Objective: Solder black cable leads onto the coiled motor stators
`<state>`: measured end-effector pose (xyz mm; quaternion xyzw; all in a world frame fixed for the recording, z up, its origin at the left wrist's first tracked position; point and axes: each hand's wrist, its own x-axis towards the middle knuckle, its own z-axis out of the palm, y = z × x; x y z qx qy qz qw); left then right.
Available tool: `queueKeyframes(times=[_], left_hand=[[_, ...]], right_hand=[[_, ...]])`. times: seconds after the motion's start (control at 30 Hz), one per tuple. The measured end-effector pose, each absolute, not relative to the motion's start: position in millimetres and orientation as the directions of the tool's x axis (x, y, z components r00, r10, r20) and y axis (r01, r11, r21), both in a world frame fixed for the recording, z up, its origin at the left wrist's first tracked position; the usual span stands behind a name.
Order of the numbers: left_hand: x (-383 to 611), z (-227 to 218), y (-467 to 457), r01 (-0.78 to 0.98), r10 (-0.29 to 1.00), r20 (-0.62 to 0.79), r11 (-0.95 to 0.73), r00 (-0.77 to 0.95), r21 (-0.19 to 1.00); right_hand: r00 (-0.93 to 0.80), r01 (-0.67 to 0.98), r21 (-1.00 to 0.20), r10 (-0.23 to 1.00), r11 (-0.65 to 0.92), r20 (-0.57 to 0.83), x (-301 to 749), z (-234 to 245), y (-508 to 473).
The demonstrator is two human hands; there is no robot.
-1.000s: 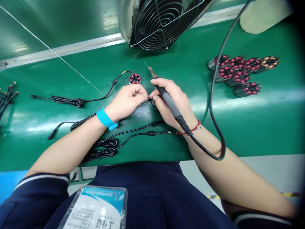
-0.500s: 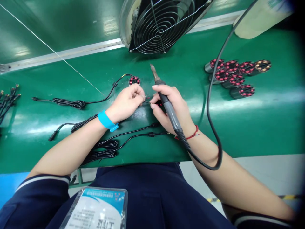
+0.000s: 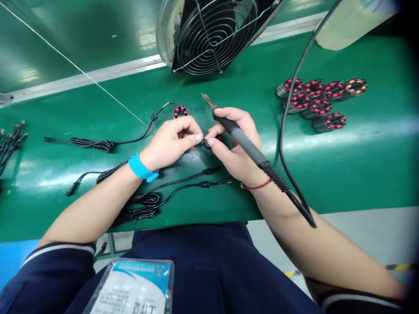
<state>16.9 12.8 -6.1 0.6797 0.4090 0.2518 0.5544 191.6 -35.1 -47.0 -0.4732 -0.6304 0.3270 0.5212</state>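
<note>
My right hand (image 3: 240,144) is closed with a soldering iron (image 3: 250,146) lying across it, the tip pointing up and left, clear of the bench. Its thumb and forefinger also pinch near a thin wire end (image 3: 205,138). My left hand (image 3: 175,141) is closed, its thumb and forefinger pinching that wire from the other side. Behind the right fingertips, a motor stator with red windings (image 3: 218,138) is mostly hidden. Just above my left hand lies another red-wound stator (image 3: 180,111), joined to a black cable (image 3: 131,141) that runs left.
Several wound stators in metal cylinders (image 3: 322,107) stand at the right. A grilled fan (image 3: 209,41) is at the back. Coiled black cables (image 3: 145,205) lie near the front edge, and more cable ends (image 3: 13,139) at far left. A thin pale strand (image 3: 81,72) slants down from upper left.
Both hands' fingertips have come closer together at the wire. The soldering iron has tilted, its handle swinging right and its tip shifting slightly left and down. The whole view has shifted slightly.
</note>
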Motion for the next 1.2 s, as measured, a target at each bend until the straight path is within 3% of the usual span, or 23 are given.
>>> queueKeyframes(times=[0.3,0.53,0.77,1.0,1.2], left_hand=[[16,-6,10,0.447,0.814,0.071,-0.387,0.577,0.806],[17,-9,12,0.494,0.847,0.014,-0.323,0.532,0.807],[19,-10,11,0.5,0.853,0.004,-0.31,0.522,0.809],[22,-12,10,0.491,0.856,0.007,-0.303,0.517,0.817],[23,-15,10,0.491,0.851,0.029,-0.33,0.524,0.806]], right_hand=[[-0.035,0.332,-0.88,0.937,0.339,0.348,192,-47,-36],[-0.131,0.472,-0.801,0.928,0.368,0.349,197,-46,-35],[-0.107,0.505,-0.776,0.92,0.377,0.377,194,-45,-31],[0.068,0.515,-0.827,0.951,0.225,0.301,209,-8,-61],[0.204,0.569,-0.764,0.848,0.303,0.488,210,-25,-93]])
